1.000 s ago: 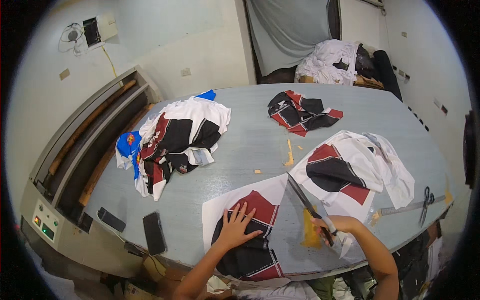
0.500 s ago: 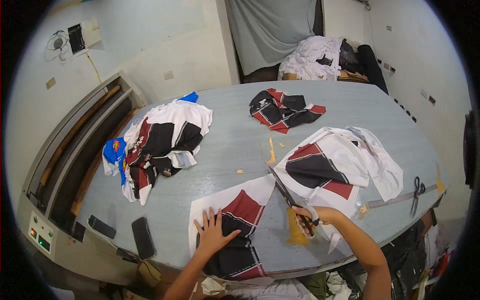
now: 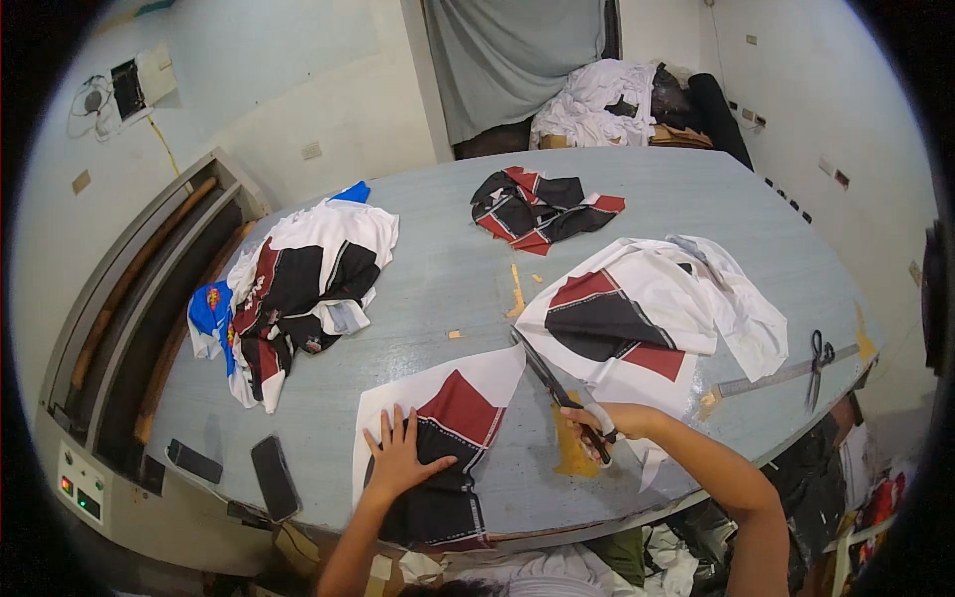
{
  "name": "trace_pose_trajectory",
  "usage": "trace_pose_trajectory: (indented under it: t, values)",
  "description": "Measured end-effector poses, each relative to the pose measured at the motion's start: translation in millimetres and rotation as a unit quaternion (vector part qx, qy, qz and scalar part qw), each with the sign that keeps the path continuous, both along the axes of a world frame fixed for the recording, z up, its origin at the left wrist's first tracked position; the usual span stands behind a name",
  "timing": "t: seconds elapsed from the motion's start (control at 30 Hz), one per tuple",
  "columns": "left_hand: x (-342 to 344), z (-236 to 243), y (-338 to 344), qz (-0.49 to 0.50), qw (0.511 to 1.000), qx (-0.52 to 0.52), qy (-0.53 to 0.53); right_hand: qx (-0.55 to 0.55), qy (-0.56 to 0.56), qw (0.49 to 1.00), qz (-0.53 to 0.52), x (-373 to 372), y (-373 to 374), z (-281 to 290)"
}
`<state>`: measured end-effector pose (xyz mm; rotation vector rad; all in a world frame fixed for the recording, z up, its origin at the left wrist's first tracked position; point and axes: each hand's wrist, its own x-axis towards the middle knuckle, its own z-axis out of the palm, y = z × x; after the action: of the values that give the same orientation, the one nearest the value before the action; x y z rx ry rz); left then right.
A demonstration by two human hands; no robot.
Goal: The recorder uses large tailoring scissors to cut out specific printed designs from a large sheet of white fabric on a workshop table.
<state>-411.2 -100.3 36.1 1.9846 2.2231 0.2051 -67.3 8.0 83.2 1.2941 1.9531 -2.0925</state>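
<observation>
My left hand (image 3: 400, 460) lies flat, fingers spread, on a printed fabric piece (image 3: 460, 403) in black, dark red and white at the table's near edge. My right hand (image 3: 594, 426) is wrapped round the handles of large dark fabric scissors (image 3: 545, 373). Their blades point away from me and to the left, with the tips beside the far right corner of that piece. Just beyond the scissors, a larger white cloth (image 3: 652, 313) with a black and red print is spread in loose folds.
Black and red scraps (image 3: 542, 211) lie at the far middle; a heap of printed cloth (image 3: 308, 289) sits left. Two dark phones (image 3: 275, 478) rest near the front left edge. A second pair of scissors (image 3: 817, 368) lies across a metal ruler (image 3: 766, 380). A roller machine (image 3: 139, 318) adjoins the table.
The whole view has shifted, so the table's things appear slightly farther left. My left hand stays flat on the fabric, and my right hand still grips the scissors in nearly the same place.
</observation>
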Motion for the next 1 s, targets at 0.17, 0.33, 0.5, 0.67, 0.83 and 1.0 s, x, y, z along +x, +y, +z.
trace_pose_trajectory:
  t: [0.17, 0.33, 0.5, 0.67, 0.83, 1.0]
  values:
    - [-23, -5, 40, -0.083, 0.996, 0.002, -0.017, -0.199, 0.161, 0.929, -0.268, 19, -36, -19]
    - [-18, 1, 131, -0.149, 0.986, -0.012, -0.069, -0.114, 0.351, 0.808, -0.460, 83, -65, -40]
    - [61, -5, 233, -0.305, 0.951, 0.011, -0.037, -0.055, 0.453, 0.667, -0.590, 129, -78, -24]
    - [91, -5, 260, -0.240, 0.953, 0.136, -0.126, -0.065, 0.447, 0.715, -0.533, 125, -150, -5]
    - [28, -20, 181, -0.098, 0.985, 0.144, -0.017, -0.039, 0.331, 0.826, -0.454, 104, -203, -15]
    - [-94, -5, 126, -0.071, 0.992, 0.097, 0.026, -0.160, 0.398, 0.808, -0.404, 78, -189, -31]
